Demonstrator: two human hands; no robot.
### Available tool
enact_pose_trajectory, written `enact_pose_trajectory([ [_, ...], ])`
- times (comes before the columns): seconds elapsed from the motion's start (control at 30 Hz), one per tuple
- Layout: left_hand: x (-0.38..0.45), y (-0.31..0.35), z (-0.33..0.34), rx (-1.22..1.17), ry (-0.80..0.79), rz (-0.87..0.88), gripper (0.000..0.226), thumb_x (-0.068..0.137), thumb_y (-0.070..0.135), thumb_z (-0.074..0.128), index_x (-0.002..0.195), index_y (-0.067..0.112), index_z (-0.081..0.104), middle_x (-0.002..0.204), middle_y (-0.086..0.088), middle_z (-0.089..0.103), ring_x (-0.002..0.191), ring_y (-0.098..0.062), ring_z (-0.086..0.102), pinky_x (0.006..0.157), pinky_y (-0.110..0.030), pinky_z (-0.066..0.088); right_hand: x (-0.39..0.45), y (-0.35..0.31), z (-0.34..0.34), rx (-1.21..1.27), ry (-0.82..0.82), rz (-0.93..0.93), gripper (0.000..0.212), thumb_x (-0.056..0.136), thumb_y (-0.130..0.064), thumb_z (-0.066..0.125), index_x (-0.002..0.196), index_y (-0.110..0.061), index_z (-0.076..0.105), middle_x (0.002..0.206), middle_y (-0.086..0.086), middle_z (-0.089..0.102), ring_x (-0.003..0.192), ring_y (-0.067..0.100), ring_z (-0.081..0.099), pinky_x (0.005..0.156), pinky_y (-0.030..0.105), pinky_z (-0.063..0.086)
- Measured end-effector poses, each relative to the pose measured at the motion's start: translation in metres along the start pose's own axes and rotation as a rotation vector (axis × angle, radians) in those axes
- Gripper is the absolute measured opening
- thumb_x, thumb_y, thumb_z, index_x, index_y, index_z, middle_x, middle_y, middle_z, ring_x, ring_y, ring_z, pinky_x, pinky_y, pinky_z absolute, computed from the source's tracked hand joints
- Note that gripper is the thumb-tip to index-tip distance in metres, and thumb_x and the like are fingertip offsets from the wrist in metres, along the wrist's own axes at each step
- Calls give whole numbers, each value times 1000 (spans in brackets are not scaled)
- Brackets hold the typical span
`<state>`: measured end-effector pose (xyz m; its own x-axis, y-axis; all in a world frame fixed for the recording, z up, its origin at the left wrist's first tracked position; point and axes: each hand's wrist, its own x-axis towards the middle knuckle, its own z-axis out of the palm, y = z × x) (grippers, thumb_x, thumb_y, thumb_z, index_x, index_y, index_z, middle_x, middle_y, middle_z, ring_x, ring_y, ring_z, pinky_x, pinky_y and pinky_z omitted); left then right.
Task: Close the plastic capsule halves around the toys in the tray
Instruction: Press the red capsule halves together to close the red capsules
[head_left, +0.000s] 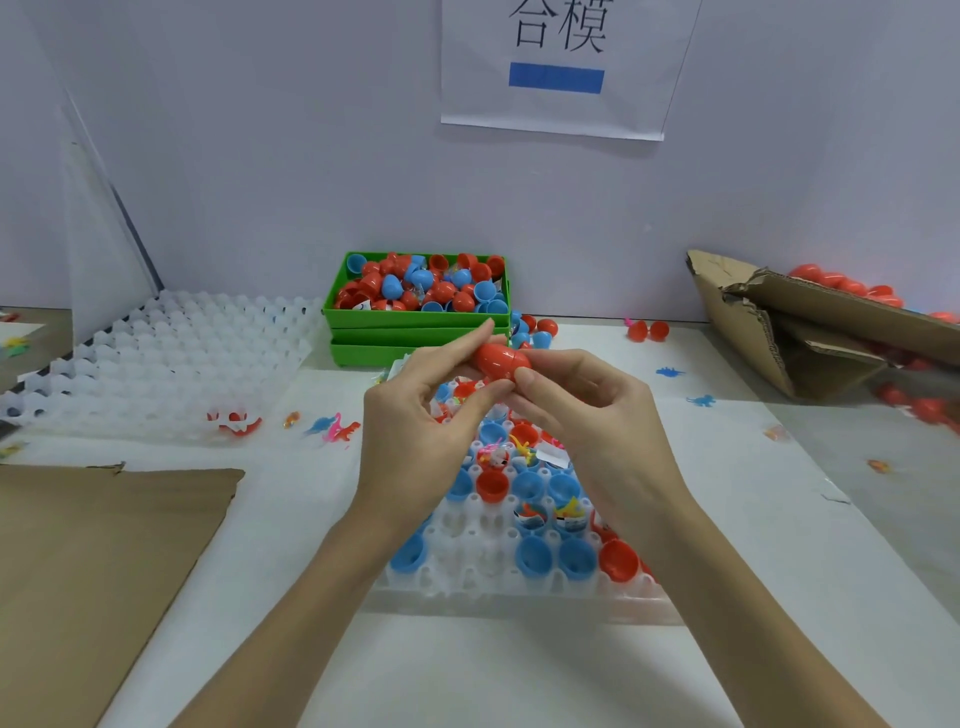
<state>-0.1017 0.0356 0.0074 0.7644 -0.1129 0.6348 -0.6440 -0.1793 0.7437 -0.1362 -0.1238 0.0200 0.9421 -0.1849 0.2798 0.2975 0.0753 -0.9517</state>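
Above the far end of the white tray (519, 597), in the single head-camera view, I hold one red capsule (501, 359) between both hands. My left hand (426, 410) grasps it with the thumb under its near side and the forefinger stretched along its far side. My right hand (587, 400) pinches its right end between thumb and curled fingers.

The capsule lies on its side, lifted clear of the tray. Its long axis runs roughly left to right, tipped a little away from me at the left. The rounded end showing between my hands points left and slightly up. My fingers cover the right end, so I cannot tell whether the seam is fully shut.

To finish this step well, I judge that I should keep the two halves in line along that axis and press them straight together, not at an angle. Squeezing from both ends at once should seat the rim evenly, with no toy part caught in the join.

Below my hands, the tray holds open blue halves (535, 557) and red halves (618, 560), some with small toys (524, 451) inside. Behind it stands a green bin (415, 318) heaped with more capsule pieces. Brown cardboard (104, 545) lies at my left.
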Motion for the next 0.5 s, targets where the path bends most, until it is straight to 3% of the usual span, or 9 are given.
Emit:
enact_pose_trajectory([
  [0.23,0,0,1,-92,-97,-10,52,97,8,71,147,18,58,140,8,66,133,-10,60,109,-29,51,-2,-1,3,-24,27,-16,17,85,-27,80,102,-24,78,99,-3,79,98,18,76,86,28,61],
  [0.33,1,2,0,-172,-92,-32,43,101,7,66,143,14,61,137,8,68,130,-10,62,105,-28,53,-2,-1,5,-28,30,3,21,86,-27,80,106,-20,77,101,-2,79,99,19,75,90,32,61],
  [0.5,3,1,-3,-145,-45,-20,40,100,8,65,140,10,64,132,4,71,122,-5,66,99,-22,55,-5,-1,9,4,18,-26,24,84,-27,79,105,-16,76,97,-3,79,93,17,77,81,23,61],
])
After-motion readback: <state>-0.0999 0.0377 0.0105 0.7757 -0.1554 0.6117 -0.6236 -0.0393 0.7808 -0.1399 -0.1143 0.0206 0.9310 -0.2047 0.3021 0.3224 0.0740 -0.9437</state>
